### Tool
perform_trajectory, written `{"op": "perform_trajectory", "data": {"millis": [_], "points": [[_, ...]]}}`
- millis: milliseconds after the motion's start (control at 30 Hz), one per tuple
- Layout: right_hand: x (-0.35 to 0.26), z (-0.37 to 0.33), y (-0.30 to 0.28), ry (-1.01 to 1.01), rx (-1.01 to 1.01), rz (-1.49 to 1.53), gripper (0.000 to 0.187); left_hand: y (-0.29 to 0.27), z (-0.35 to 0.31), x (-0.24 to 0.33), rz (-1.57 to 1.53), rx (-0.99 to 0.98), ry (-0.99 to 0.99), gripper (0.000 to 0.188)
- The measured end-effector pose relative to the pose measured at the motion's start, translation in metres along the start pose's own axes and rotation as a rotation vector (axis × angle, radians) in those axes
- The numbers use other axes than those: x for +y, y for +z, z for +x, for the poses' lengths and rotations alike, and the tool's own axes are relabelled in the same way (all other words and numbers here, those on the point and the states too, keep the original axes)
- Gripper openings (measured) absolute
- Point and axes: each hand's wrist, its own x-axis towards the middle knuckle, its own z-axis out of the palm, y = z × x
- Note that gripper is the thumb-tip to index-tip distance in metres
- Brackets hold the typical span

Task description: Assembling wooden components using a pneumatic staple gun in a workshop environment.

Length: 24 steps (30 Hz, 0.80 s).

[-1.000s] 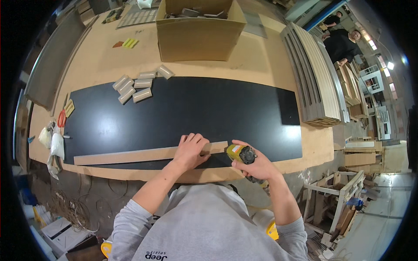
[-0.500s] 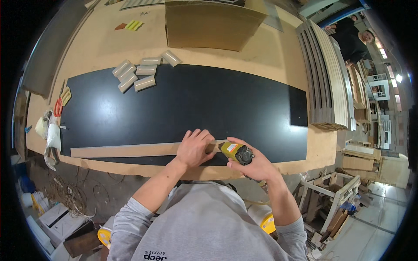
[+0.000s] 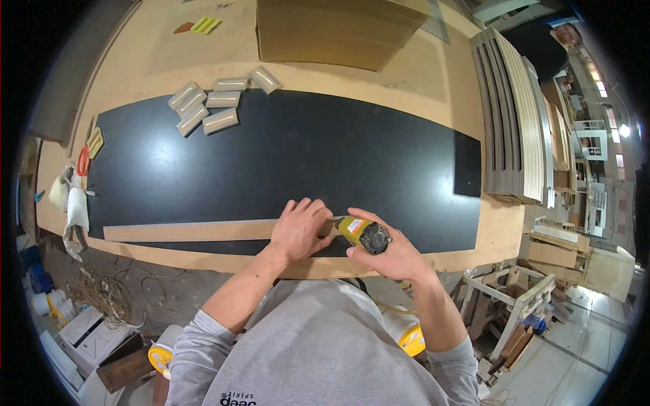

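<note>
A long, narrow wooden strip lies along the near edge of a large black panel. My left hand is over the strip's right end, fingers bent and gripping it; the palm hides part of that end. In my right hand is a yellow-green power drill with a black rear end. Its dark front points left, at the strip's end close to my left fingers. The tip and the exact contact there are too small to make out.
Several beige blocks sit on the panel's far left edge. A cardboard box stands at the back of the table, stacked grey boards at the right. Red-handled scissors and a white bag are at the left. Another person is far right.
The view has shifted slightly, so the blocks, box and panel sit a little differently. Both hands keep their places on the strip and the drill; the drill has barely moved.
</note>
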Motion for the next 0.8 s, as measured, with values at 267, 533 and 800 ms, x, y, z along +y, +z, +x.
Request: {"op": "perform_trajectory", "data": {"millis": [267, 533, 800], "points": [[0.021, -0.006, 0.007, -0.118, 0.012, -0.057, 0.073, -0.003, 0.000, 0.001, -0.019, 0.037, 0.029, 0.041], [0.016, -0.011, 0.011, -0.032, 0.013, -0.102, 0.073, 0.000, -0.001, 0.000, -0.016, 0.075, 0.050, 0.043], [0.021, -0.008, 0.010, -0.002, -0.007, -0.033, 0.076, 0.002, -0.002, -0.002, -0.002, 0.086, 0.059, 0.042]]}}
